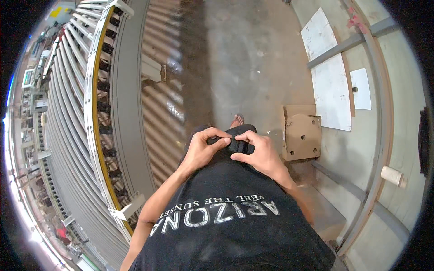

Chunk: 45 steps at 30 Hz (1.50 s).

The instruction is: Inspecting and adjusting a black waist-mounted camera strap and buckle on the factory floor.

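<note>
In front of my waist, both hands are at a small black item [239, 145] that looks like fabric with a strap or flap; its exact kind is unclear. My left hand [205, 148] pinches its left edge, thumb and forefinger close together. From the other side my right hand [261, 153] grips it, forefinger on its top and thumb lower down. Black clothing behind it makes its outline hard to follow. My black shirt [253, 239] with white lettering fills the lower middle. Beyond the hands one foot [237, 120] shows on the floor.
On my left runs a roller conveyor [68, 90] with a yellow-edged rail [92, 113]. To my right, a cardboard box [302, 137] with holes stands by a pale wall frame. White sheets [332, 88] and a pale roll [392, 176] are at that frame.
</note>
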### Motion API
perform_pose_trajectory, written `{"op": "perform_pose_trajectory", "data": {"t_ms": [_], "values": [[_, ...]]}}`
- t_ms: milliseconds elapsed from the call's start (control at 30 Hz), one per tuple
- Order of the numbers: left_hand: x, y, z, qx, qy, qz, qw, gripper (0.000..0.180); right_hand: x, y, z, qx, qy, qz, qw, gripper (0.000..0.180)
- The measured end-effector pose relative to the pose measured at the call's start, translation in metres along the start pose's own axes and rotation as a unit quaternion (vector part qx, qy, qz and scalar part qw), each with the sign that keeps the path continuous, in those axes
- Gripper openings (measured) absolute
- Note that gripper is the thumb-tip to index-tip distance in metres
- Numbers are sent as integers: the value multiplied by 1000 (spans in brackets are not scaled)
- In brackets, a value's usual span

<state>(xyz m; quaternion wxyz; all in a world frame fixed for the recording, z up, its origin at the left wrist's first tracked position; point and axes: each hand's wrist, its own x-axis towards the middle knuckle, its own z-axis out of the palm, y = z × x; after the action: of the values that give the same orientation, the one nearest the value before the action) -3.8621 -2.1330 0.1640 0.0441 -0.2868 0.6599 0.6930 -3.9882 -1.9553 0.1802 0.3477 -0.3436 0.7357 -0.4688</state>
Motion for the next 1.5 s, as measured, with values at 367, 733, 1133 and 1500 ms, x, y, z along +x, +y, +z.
{"op": "perform_pose_trajectory", "data": {"t_ms": [367,733,1133,1500], "values": [[67,50,-45,127,-5,137,982,11,52,-40,-1,-127,117,45,984,44],[103,62,-95,-141,-15,-19,990,12,79,-28,2,-68,109,1,992,45],[94,64,-71,154,-128,147,969,19,86,-36,-3,-52,80,-18,995,43],[90,71,-77,158,-150,28,976,19,87,-40,-4,-61,65,-28,996,41]]}}
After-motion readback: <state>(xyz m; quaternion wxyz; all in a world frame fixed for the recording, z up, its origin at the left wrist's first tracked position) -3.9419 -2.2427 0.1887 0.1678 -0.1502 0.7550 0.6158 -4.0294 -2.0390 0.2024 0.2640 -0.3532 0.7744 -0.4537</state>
